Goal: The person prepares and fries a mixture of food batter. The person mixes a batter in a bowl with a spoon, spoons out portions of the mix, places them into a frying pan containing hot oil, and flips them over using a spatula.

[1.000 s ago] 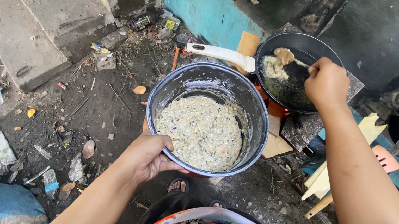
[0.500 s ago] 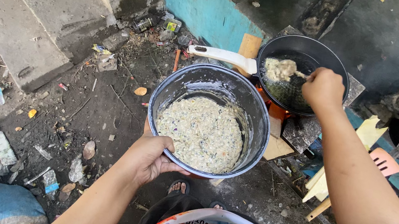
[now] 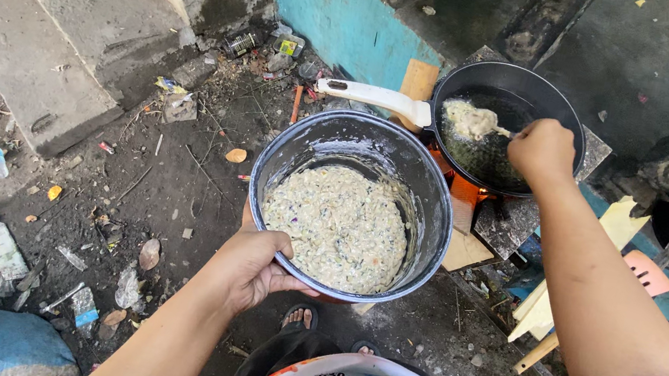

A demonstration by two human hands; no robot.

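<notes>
Flanking the batter bowl (image 3: 426,228): littered ground (image 3: 132,184) left, frying pan (image 3: 534,94) right.

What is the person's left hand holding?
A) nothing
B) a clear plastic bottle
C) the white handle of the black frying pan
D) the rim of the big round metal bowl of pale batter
D: the left hand grips the near rim of the big round metal bowl of pale batter, thumb over its edge.
</notes>
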